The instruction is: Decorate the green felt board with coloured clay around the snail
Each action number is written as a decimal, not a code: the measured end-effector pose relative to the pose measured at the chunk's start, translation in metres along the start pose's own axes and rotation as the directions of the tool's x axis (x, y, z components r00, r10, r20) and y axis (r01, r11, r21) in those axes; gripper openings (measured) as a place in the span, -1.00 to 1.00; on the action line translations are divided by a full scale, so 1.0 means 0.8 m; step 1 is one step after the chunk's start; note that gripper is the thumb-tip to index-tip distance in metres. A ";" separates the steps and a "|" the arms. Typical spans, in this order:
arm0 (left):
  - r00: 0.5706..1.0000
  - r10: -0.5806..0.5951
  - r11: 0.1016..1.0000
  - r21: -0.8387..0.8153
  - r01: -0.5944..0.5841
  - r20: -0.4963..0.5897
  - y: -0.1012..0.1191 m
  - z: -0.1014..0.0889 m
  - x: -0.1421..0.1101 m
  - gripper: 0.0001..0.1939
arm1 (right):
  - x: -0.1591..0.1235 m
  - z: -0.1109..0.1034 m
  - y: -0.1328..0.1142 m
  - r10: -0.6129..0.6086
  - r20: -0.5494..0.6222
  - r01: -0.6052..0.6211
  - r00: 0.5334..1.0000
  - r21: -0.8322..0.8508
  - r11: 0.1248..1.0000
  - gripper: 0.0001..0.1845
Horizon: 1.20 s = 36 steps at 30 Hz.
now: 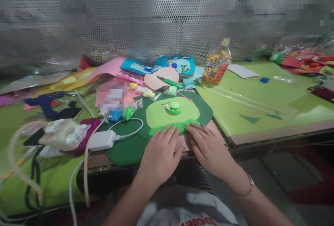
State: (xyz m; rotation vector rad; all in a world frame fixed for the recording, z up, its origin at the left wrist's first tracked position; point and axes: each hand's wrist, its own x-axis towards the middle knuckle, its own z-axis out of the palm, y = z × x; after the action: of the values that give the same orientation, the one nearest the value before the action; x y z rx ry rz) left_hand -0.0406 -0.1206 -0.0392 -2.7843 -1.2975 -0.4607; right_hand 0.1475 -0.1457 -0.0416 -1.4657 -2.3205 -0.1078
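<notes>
Left hand (163, 151) and right hand (208, 146), fingers slightly parted, press a bright-green soft clay strip (180, 126) along the pale-green rounded paper sheet (156, 109)'s near edge, below a green clay snail (172, 108) (spiral-shelled).

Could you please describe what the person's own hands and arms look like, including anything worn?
Both hands, left and right, are bare, with ungloved fingers. No sleeves cover the forearms; a thin bracelet circles the right wrist.
</notes>
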 end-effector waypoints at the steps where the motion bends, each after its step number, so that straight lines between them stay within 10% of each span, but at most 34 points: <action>1: 1.000 0.000 1.000 -0.003 0.000 0.003 0.000 -0.001 0.000 -0.55 | 0.000 -0.001 0.001 -0.005 0.008 0.005 1.000 0.008 1.000 -0.54; 36: 1.000 -0.001 1.000 -0.021 0.001 0.011 -0.001 0.001 0.000 -0.55 | -0.002 -0.014 -0.004 0.057 0.090 -0.067 0.994 0.111 0.992 -0.56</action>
State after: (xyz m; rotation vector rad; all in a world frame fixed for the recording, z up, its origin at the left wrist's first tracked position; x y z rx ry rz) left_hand -0.0411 -0.1198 -0.0400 -2.8075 -1.3035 -0.4631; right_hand 0.1483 -0.1516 -0.0316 -1.5117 -2.3045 0.1053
